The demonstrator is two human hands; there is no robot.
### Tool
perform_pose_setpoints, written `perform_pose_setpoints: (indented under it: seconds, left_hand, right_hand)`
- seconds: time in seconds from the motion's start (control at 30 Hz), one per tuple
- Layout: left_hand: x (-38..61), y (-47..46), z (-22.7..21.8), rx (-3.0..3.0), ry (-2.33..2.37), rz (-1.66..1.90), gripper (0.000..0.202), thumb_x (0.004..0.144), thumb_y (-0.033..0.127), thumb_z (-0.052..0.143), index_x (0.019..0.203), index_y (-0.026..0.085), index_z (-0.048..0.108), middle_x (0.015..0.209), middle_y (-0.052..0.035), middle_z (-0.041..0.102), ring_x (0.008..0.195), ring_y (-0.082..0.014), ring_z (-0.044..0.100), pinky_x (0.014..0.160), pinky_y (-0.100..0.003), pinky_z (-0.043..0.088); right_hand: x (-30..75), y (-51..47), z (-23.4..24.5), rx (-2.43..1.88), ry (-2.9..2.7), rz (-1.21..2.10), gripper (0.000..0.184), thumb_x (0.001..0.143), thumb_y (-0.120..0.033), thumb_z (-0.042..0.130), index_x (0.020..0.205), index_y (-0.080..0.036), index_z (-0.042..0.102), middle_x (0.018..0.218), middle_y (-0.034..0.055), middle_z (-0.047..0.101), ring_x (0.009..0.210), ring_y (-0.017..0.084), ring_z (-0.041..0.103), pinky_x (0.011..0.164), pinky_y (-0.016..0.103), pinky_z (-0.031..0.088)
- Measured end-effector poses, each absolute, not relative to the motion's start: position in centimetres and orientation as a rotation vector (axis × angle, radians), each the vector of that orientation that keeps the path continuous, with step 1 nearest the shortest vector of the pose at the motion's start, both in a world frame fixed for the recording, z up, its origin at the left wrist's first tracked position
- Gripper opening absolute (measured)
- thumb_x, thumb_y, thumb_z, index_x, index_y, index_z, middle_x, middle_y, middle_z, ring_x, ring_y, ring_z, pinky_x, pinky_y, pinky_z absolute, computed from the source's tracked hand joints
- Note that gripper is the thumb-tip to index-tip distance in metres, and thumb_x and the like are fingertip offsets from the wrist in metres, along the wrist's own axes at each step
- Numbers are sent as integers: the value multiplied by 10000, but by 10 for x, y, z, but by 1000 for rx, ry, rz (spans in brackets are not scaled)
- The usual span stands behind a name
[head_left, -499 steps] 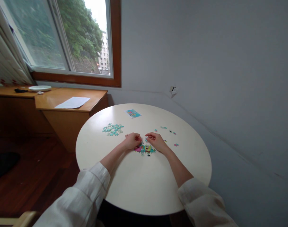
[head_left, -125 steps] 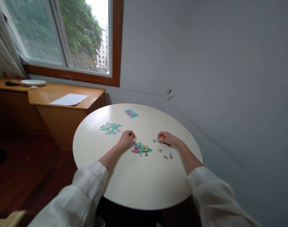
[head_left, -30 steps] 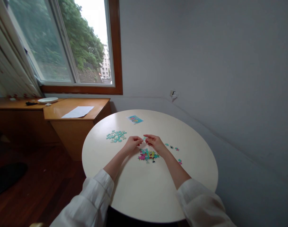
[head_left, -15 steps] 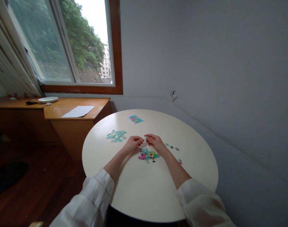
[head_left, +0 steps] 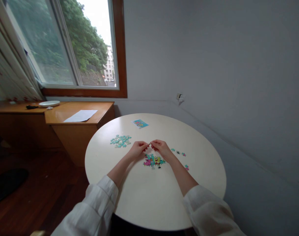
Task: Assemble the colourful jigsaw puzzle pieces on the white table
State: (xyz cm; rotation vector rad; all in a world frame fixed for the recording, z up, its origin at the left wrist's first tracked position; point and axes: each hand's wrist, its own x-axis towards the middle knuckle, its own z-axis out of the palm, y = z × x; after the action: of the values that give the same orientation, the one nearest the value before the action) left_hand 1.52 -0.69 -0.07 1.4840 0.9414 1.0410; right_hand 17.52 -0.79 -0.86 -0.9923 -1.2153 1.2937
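My left hand [head_left: 139,148] and my right hand [head_left: 161,148] meet fingertip to fingertip just beyond the partly joined jigsaw puzzle [head_left: 153,161]. Both are closed in a pinch around a small puzzle piece [head_left: 149,144], which the fingers mostly cover. The joined part shows a yellow cartoon figure, pink and turquoise, and lies flat on the table below my hands. To the left is a spread of loose turquoise puzzle pieces [head_left: 120,141]. A few loose pieces [head_left: 178,152] lie right of my right hand, with a pink and turquoise one [head_left: 187,167] nearer my right forearm.
A small picture card [head_left: 140,123] lies at the far side of the round white table [head_left: 149,200]. Beyond its left edge stands a wooden desk [head_left: 105,109] with a sheet of paper [head_left: 81,115] and a white plate [head_left: 49,103]. The wall is behind and to the right.
My right hand's fingers have closed in on the small piece, which showed more between the hands before. My left hand has stayed nearly in place.
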Motion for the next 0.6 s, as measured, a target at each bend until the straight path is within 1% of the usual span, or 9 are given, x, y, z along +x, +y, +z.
perform_pose_setpoints:
  seconds: [0.23, 0.6]
  left_hand:
    - [16, -7, -2, 1455, 928, 1051, 230, 643, 344, 598, 559, 131, 575, 480, 33, 502, 480, -78, 421, 513, -221, 312]
    - [16, -8, 0, 1390, 901, 1033, 219, 637, 335, 580, 560, 131, 562, 473, 37, 475, 475, -74, 397, 502, -221, 278]
  right_hand:
    - [176, -7, -12, -1008, -1247, 1273, 306, 553, -436, 728, 625, -159, 619, 523, -18, 568, 493, 83, 447, 513, 242, 305]
    - [175, -9, -8, -1022, -1246, 1274, 286, 558, -403, 730, 662, -151, 644, 538, -13, 582, 506, 84, 463, 524, 241, 324]
